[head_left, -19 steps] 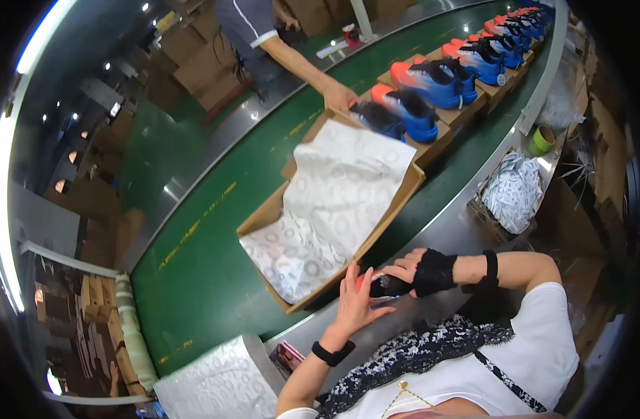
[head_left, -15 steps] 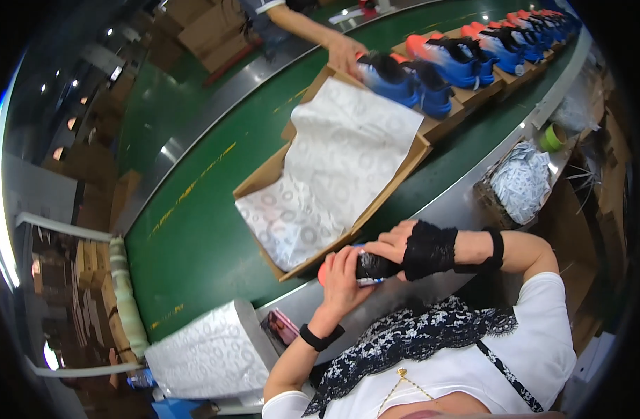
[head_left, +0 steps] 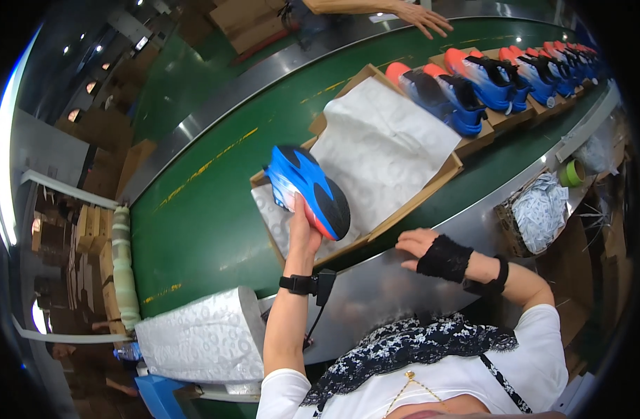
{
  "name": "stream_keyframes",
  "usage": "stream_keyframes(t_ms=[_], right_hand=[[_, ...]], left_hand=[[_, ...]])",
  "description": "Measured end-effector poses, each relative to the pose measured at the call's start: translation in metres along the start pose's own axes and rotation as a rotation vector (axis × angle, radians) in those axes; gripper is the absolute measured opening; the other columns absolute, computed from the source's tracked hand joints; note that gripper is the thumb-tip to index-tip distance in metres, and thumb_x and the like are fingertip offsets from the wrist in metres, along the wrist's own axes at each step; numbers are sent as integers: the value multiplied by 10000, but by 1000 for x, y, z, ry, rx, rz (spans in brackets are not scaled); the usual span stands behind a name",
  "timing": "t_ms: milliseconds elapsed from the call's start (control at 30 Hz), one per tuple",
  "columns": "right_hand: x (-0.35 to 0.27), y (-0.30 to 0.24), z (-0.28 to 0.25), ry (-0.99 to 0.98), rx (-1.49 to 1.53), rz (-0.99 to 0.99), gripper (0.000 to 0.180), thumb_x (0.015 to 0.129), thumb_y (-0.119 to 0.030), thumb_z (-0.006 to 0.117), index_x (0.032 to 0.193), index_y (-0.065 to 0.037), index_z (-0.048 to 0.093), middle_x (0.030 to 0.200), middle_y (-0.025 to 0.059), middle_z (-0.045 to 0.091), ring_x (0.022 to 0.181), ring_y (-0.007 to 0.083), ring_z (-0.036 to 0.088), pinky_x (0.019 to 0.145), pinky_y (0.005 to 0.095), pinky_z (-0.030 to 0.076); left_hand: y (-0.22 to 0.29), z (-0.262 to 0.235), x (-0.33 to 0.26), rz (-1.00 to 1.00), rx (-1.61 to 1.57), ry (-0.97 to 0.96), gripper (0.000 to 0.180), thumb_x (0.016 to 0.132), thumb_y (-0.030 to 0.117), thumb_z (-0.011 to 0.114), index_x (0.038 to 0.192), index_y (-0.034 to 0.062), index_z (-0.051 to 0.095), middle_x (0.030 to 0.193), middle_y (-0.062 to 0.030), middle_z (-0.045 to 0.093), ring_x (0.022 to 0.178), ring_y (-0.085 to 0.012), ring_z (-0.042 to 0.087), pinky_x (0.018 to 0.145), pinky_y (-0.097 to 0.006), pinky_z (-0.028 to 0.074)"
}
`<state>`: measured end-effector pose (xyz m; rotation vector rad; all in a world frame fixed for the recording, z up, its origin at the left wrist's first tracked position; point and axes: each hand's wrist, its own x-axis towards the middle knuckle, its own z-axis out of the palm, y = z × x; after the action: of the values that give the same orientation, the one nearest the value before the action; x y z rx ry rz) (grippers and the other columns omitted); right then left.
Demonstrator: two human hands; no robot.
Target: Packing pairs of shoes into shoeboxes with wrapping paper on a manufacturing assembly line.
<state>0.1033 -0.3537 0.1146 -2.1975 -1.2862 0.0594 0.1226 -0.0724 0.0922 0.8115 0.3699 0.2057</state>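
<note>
left hand (head_left: 304, 234) grips blue shoe (head_left: 314, 187), sole showing, over paper-lined box (head_left: 414, 203); right hand (head_left: 432, 253) near metal surface (head_left: 376, 286), fingers (head_left: 413, 241) loosely extended, holding nothing.

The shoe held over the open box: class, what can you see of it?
The shoe is a sports type, with a side going from blue at the heel through white to orange-red near the toe. Its sole is blue with black tread patches and looks rubbery. It is tilted sole-out to the camera, heel at upper left, toe at lower right. The person's left grip holds its side. It is over the paper-lined box; whether it touches the paper is unclear.
</note>
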Motion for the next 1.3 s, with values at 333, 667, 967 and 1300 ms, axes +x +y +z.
stream_keyframes(t_ms=[333, 667, 967, 1300], right_hand=[[43, 19, 38, 175, 869, 914, 611, 644, -270, 673, 1105, 5, 383, 1003, 158, 530, 968, 228, 510, 791, 317, 413], [66, 34, 93, 349, -474, 167, 531, 699, -112, 480, 1209, -203, 366, 1262, 147, 330, 1149, 328, 324, 778, 622, 267], [60, 26, 96, 160, -518, 135, 496, 754, -178, 431, 1233, -271, 342, 1302, 157, 272, 1171, 407, 267, 779, 633, 291], [74, 10, 70, -6, -388, 179, 416, 799, -209, 374, 1214, -233, 374, 1281, 197, 286, 1172, 415, 268, 802, 644, 273]], left_hand=[[-43, -1, 20, -679, 520, -157, 549, 834, 494, 370, 1080, 6, 415, 997, -180, 506, 912, -310, 526, 701, -464, 465], [29, -67, -42, 179, 493, 574, 548, 874, 452, 273, 1047, -29, 471, 973, -110, 544, 870, -197, 533, 744, -337, 426], [-17, -79, -55, 205, 906, 379, 571, 871, 424, 337, 937, -111, 525, 839, -153, 591, 719, -201, 554, 662, -297, 432], [9, -78, -45, -33, 662, 306, 547, 869, 405, 353, 1074, -94, 444, 988, -148, 552, 825, -209, 553, 724, -314, 442]])
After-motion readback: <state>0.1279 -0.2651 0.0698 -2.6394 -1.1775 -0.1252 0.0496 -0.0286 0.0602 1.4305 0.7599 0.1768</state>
